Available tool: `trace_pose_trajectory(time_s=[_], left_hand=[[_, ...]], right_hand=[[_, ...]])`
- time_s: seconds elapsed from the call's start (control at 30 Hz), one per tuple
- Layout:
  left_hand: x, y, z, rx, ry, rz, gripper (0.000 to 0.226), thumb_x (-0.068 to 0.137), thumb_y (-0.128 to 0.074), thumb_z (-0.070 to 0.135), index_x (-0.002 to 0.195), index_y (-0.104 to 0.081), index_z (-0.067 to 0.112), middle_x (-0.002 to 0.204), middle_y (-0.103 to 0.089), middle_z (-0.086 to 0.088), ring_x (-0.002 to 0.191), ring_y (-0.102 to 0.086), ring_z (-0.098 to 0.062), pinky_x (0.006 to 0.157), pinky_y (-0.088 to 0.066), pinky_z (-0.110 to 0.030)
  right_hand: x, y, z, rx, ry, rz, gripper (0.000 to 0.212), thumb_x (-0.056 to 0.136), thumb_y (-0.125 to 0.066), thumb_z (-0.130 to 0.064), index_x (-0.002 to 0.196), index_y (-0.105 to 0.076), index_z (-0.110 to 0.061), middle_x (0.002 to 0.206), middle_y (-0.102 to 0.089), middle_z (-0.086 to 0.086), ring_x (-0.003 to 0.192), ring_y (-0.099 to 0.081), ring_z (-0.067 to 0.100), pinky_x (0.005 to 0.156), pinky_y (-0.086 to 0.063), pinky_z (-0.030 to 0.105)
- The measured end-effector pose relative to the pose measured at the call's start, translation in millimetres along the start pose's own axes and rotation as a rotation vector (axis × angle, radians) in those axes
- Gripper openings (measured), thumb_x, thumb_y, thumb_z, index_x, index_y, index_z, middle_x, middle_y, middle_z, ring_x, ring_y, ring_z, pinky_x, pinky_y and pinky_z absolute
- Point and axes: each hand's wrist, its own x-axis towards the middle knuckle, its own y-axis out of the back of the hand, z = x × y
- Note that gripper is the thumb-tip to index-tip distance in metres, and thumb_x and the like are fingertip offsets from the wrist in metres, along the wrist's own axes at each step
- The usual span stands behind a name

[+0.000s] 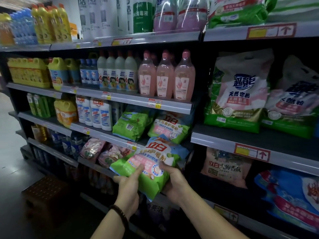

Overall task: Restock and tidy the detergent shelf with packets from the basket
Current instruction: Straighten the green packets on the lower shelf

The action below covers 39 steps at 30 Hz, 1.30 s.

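I hold a green, white and pink detergent packet (151, 163) in front of the shelf, tilted with its top toward the rack. My left hand (128, 187) grips its lower left edge, one finger lying across the front. My right hand (174, 183) clasps its lower right side. Just above, on the grey shelf (110, 135), a matching packet (170, 128) leans upright, and a green packet (133, 125) lies beside it showing its back. The basket is not in view.
Pink packets (101, 152) lie on the shelf below. Pink bottles (165, 78) and white bottles (119, 76) fill the shelf above. Large detergent bags (240, 94) stand on the right rack. A brown perforated stool (44, 195) stands on the floor at left.
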Motion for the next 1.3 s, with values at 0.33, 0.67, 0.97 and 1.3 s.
trace_pose_trajectory(time_s=[0.33,0.67,0.97,1.3], left_hand=[[53,-23,-26,-0.136,0.023,-0.205,0.055,0.09,-0.076,0.007,0.137,-0.051,0.023,0.125,-0.076,-0.012,0.107,-0.076,-0.037,0.074,-0.064,-0.047],[163,-98,-23,0.981,-0.263,0.132,0.115,0.064,-0.09,0.066,0.145,-0.046,-0.004,0.138,-0.057,-0.029,0.128,-0.055,-0.043,0.107,-0.046,-0.044],[194,-111,-39,1.239,-0.882,-0.33,0.086,0.101,-0.063,0.04,0.165,-0.005,0.044,0.173,-0.003,-0.026,0.161,-0.004,-0.042,0.129,-0.017,-0.055],[213,-102,-59,1.571,-0.927,-0.343,0.08,0.091,-0.021,0.062,0.158,0.021,0.052,0.176,-0.009,-0.008,0.162,-0.006,-0.038,0.128,-0.016,-0.057]], right_hand=[[89,26,-51,-0.121,0.247,-0.001,0.047,0.091,-0.07,0.005,0.135,-0.067,-0.012,0.127,-0.075,0.019,0.115,-0.073,0.043,0.103,-0.054,0.065],[203,34,-108,-0.309,0.444,0.301,0.045,0.093,-0.072,0.004,0.134,-0.062,-0.014,0.122,-0.076,0.014,0.1,-0.076,0.035,0.076,-0.065,0.047],[225,28,-126,-0.424,0.617,0.406,0.024,0.094,-0.074,-0.002,0.113,-0.069,-0.016,0.107,-0.079,0.01,0.093,-0.078,0.032,0.079,-0.067,0.053],[261,81,-89,-0.79,0.561,0.684,0.071,0.072,-0.053,-0.076,0.131,-0.041,-0.038,0.127,-0.071,0.006,0.109,-0.073,0.036,0.093,-0.06,0.055]])
